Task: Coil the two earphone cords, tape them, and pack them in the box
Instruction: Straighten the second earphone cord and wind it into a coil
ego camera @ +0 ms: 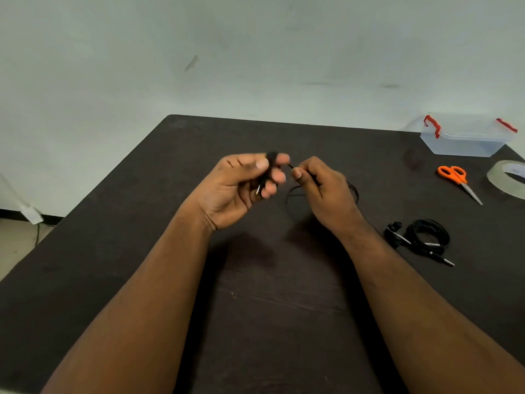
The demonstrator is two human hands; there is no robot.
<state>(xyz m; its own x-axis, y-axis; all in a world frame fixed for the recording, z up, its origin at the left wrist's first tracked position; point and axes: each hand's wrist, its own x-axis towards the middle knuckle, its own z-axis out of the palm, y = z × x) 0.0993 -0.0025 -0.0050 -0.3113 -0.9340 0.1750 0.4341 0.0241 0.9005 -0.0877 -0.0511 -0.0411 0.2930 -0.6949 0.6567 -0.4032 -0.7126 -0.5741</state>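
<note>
Forearms: two bare forearms reach up from the bottom edge of the view, over a dark table [255, 322], and meet near its middle.
Left hand: the left hand [241, 186] is raised, palm turned toward the camera, fingers curled. It holds a small bundle of black earphone cord [271, 157] wrapped around the fingers, with the thumb pressed against it. A short metallic tip shows below the fingers.
Right hand: the right hand [324, 189] sits just beside the left, fingers curled. Thumb and forefinger pinch a stretch of the same black cord, which runs across the small gap between the two hands.
Loose cord: thin loops of the cord hang beneath and behind the right hand, down toward the tabletop.
Second earphone cord: the second earphone cord [423, 237] lies already coiled on the table, to the right of the right forearm, apart from both hands. Its earbuds lie at its left side and its plug sticks out at the lower right.
Scissors: farther back on the right lie orange-handled scissors [457, 180], blades pointing toward the near right.
Tape: a roll of clear tape [502, 180] lies just right of the scissors, partly cut off by the frame edge.
Box: a clear plastic box [466, 137] with red latches stands at the far right corner of the table, lid on.
Background: a pale wall [255, 52] rises behind the table.
</note>
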